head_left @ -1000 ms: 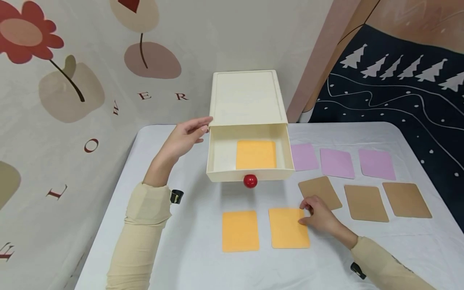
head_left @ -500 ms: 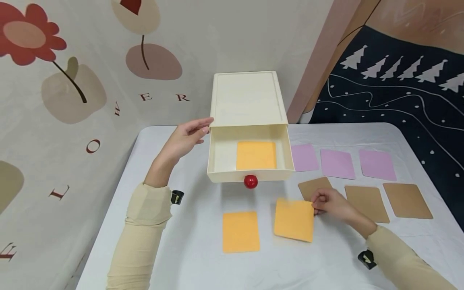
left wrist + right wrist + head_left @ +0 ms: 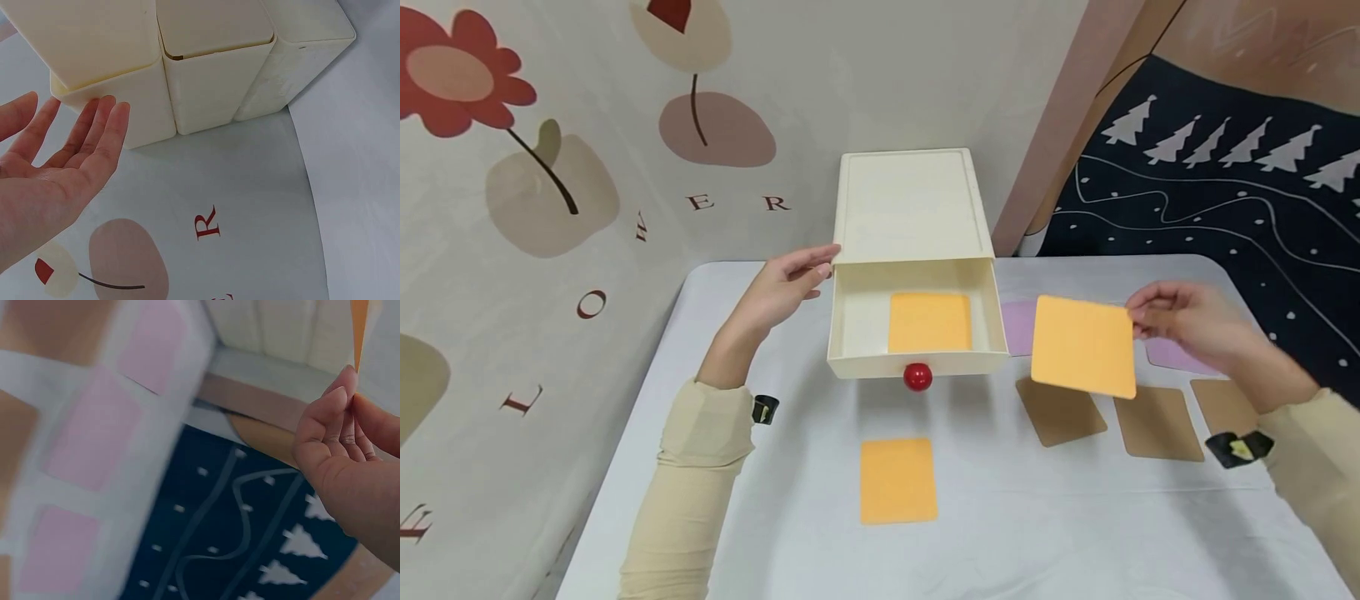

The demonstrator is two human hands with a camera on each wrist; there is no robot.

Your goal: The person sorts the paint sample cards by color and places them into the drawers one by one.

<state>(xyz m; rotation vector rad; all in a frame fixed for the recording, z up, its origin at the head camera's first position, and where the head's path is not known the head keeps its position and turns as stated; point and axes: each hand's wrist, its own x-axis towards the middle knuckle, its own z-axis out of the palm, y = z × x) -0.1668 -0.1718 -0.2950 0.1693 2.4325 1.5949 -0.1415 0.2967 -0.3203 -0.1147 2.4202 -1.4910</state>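
My right hand (image 3: 1198, 321) pinches an orange square card (image 3: 1084, 346) by its right edge, held up over the pink and brown cards. In the right wrist view the card (image 3: 359, 331) shows edge-on between thumb and fingertips. My left hand (image 3: 778, 287) has its fingers extended, with the tips at the left side of a cream drawer unit (image 3: 913, 204). In the left wrist view those fingers (image 3: 112, 128) reach the unit's front rim. The top drawer (image 3: 865, 364) stands pulled out, with a red round knob (image 3: 917, 377) and an orange card (image 3: 929, 322) inside.
Another orange card (image 3: 898, 482) lies on the white-covered table (image 3: 1015, 533) in front of the drawer. Several brown cards (image 3: 1157, 423) and pink cards (image 3: 1019, 327) lie to the right, partly hidden by the right hand and its card. A printed wall cloth (image 3: 790, 92) hangs behind.
My right hand has picked up the right-hand orange card from the table and carried it up and to the right. The left hand and the drawer have stayed in place.
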